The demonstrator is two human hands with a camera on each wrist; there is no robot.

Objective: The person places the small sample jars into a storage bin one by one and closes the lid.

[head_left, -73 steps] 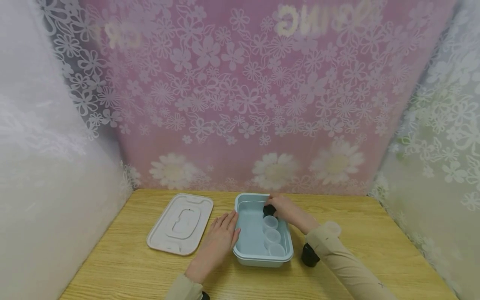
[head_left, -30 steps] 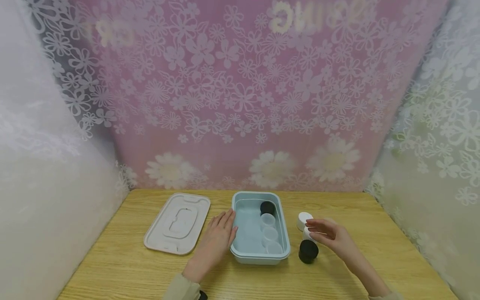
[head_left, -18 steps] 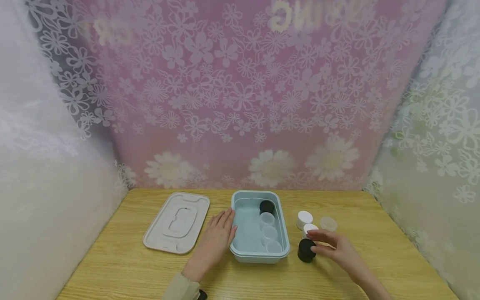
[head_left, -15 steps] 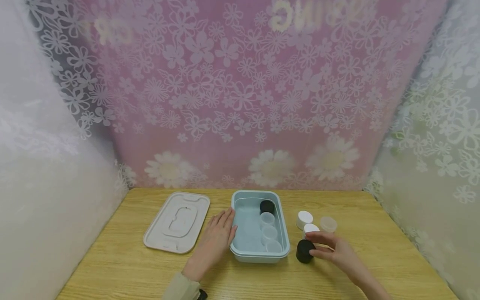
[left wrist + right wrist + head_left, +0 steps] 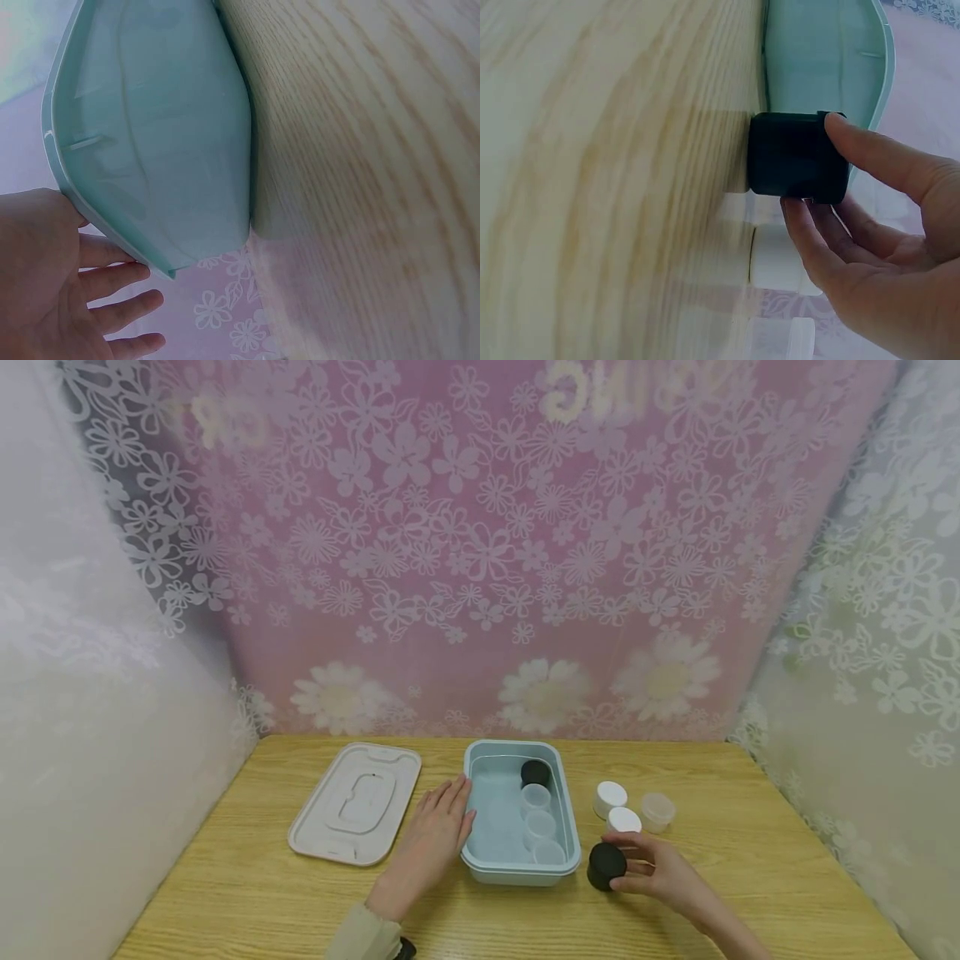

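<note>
My right hand (image 5: 663,875) pinches a small black lidded jar (image 5: 606,866) between thumb and fingertips, just right of the pale blue plastic tub (image 5: 519,875). In the right wrist view, the thumb presses the lid edge of that jar (image 5: 795,154), and its base is right at the tabletop. My left hand (image 5: 427,842) rests on the tub's left rim with fingers extended; the left wrist view shows them along the rim (image 5: 112,229). Along the tub's right inner side stand another black jar (image 5: 535,772) and several translucent jars (image 5: 540,823) in a row.
Two white-lidded jars (image 5: 611,797) and a translucent jar (image 5: 657,808) stand on the table behind my right hand. Left of the tub lies a pale grey rectangular lid (image 5: 357,804). A pink flowered curtain (image 5: 480,568) hangs behind the wooden table (image 5: 247,893).
My right hand has let go of the black jar in the tub's far corner. It moved right, then took hold of the other black jar and shifted it slightly left. The left hand stayed put.
</note>
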